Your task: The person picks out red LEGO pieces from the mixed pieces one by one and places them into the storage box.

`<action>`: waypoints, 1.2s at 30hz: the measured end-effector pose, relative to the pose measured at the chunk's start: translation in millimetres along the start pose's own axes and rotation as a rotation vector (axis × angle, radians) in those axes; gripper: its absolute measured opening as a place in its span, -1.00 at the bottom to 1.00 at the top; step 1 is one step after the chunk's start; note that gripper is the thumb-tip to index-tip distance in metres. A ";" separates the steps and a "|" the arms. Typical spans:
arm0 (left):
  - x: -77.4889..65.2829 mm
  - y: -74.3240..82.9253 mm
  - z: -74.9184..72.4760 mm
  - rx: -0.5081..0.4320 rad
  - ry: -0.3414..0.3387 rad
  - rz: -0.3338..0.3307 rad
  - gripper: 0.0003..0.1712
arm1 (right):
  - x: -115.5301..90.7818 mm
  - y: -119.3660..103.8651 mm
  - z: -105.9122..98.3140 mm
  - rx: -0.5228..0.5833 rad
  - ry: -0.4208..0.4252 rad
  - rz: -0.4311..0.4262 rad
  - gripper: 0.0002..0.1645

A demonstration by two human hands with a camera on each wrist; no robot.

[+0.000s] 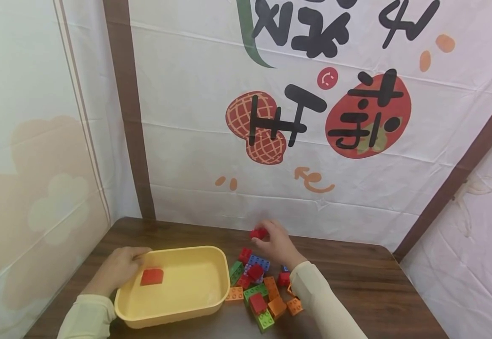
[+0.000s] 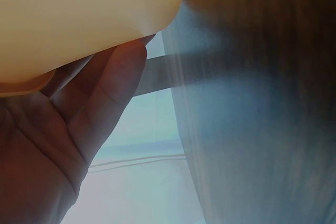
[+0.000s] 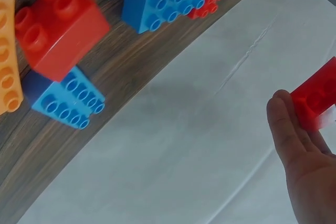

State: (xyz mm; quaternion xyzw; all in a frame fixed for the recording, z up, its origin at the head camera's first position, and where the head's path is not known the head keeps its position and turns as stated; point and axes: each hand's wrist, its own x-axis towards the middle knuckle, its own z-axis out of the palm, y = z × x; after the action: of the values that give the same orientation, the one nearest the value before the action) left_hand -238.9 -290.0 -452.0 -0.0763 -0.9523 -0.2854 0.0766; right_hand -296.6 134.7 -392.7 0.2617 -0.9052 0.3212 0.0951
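Observation:
My left hand [image 1: 119, 267] grips the left rim of a yellow plastic tub [image 1: 212, 301]. In the left wrist view its fingers [image 2: 113, 90] lie against the tub's outer wall [image 2: 89, 14]. Inside the tub, near that hand, is one red toy brick [image 1: 151, 277]. My right hand [image 1: 279, 242] pinches another red toy brick [image 1: 257, 233] in the air behind the pile. The right wrist view shows this studded brick [image 3: 317, 95] at its right edge, partly cut off. Beneath the right hand lie a blue brick [image 1: 258, 262] and a red brick [image 1: 245, 255].
Right of the tub, several loose bricks lie heaped, among them a green brick [image 1: 236, 272], an orange brick [image 1: 295, 306] and a lime brick [image 1: 265, 320]. The dark wooden table [image 1: 373, 292] ends at a white printed cloth wall [image 1: 195, 141]; more cloth hangs at both sides.

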 end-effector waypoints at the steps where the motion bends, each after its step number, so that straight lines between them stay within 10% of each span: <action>1: 0.0 -0.1 -0.1 -0.002 -0.004 -0.003 -0.63 | 0.6 -1.2 1.0 0.004 0.004 -0.012 -0.77; 17: -1.5 -2.7 -0.9 0.006 0.014 0.028 -0.63 | 16.1 -32.6 17.2 0.004 0.034 -0.215 -0.74; 36: -2.0 -2.7 0.0 0.008 0.032 0.055 -0.64 | 18.3 -80.0 32.7 -0.052 -0.106 -0.196 -0.78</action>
State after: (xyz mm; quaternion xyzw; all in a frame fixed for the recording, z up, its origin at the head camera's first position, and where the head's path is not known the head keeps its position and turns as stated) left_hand -237.5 -292.4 -453.8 -0.0974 -0.9496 -0.2807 0.0996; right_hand -269.4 54.1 -369.3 0.3629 -0.8871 0.2724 0.0848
